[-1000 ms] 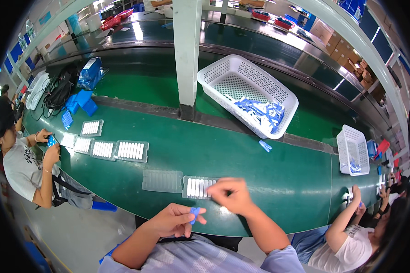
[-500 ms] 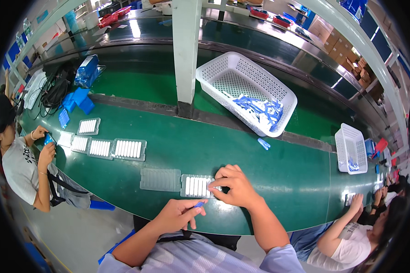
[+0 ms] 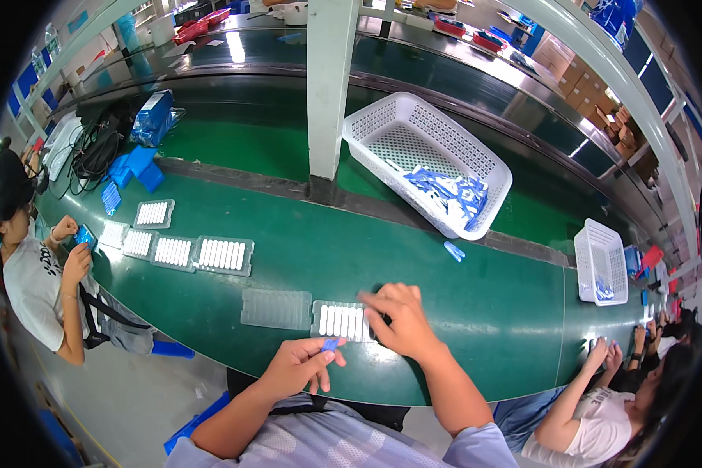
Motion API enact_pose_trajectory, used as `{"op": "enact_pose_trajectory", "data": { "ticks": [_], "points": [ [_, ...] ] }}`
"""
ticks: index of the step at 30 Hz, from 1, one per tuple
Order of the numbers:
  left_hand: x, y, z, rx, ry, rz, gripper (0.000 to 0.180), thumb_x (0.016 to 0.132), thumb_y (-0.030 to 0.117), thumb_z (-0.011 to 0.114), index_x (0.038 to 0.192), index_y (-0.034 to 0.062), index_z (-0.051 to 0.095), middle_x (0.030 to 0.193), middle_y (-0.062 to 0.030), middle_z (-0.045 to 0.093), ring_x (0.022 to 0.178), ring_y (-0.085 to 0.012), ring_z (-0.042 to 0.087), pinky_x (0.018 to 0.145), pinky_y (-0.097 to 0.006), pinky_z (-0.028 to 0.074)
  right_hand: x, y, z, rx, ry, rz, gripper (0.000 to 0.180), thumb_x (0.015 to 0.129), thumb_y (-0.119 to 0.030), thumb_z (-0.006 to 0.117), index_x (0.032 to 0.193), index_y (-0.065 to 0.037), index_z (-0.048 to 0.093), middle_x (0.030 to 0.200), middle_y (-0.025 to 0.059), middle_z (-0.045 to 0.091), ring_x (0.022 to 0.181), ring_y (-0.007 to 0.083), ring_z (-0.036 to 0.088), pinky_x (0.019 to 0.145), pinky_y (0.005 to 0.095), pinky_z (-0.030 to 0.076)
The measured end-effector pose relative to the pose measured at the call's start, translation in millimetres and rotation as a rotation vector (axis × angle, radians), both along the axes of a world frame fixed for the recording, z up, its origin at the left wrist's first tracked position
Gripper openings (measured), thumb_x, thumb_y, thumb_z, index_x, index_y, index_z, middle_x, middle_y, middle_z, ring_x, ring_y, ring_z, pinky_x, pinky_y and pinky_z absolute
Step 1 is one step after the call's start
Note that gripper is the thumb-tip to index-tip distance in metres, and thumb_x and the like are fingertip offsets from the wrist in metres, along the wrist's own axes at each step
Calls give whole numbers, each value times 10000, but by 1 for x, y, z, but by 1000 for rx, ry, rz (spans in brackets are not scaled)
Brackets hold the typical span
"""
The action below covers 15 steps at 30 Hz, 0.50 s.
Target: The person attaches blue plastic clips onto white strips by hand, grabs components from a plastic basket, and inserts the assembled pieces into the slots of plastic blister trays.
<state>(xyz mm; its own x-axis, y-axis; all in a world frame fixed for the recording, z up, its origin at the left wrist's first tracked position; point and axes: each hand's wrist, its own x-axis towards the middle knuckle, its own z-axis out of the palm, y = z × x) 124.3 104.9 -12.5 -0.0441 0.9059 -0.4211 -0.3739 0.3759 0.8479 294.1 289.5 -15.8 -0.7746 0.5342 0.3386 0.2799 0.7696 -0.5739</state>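
Observation:
My left hand (image 3: 298, 366) pinches a small blue plastic piece (image 3: 330, 344) between thumb and fingers, just in front of a clear tray (image 3: 317, 331). White sticks (image 3: 343, 320) lie side by side in that tray. Over the tray's right end is my right hand (image 3: 402, 318), its index finger stretched out and blurred, its thumb apart; nothing shows in it. A second clear tray (image 3: 276, 310), with no sticks visible in it, lies directly to the left.
Several filled trays (image 3: 225, 257) stand farther left, near a co-worker (image 3: 54, 288). A white basket (image 3: 495, 195) of blue and white pieces sits beyond, right of a post (image 3: 327, 101). A blue piece (image 3: 454, 251) lies before it. Another co-worker (image 3: 600, 405) sits at right.
My right hand has opened from a pinch at the tray's right end, its index finger now extended. My left hand has turned the blue piece more upright and shifted slightly left.

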Motion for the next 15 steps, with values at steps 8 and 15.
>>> {"op": "enact_pose_trajectory", "data": {
  "ticks": [8, 15],
  "points": [
    [-3, -3, -2, -24, -113, -11, 348, 1029, 109, 546, 1342, -38, 582, 1086, -126, 708, 605, -121, 666, 472, -223, 526, 2, -5, 6, -316, 327, 92, 199, 824, -22, 715, 1011, -71, 764, 662, 37, 596, 618, 174, 554, 656, 331, 429],
    [-5, -3, -8, -90, -333, -96, 358, 1029, 148, 570, 1351, -8, 592, 1135, -126, 714, 660, -132, 695, 510, -227, 552, -5, -34, 9, -595, 219, 271, 128, 842, -38, 752, 968, -39, 779, 748, 58, 647, 670, 131, 573, 606, 272, 448]
  ]
}}
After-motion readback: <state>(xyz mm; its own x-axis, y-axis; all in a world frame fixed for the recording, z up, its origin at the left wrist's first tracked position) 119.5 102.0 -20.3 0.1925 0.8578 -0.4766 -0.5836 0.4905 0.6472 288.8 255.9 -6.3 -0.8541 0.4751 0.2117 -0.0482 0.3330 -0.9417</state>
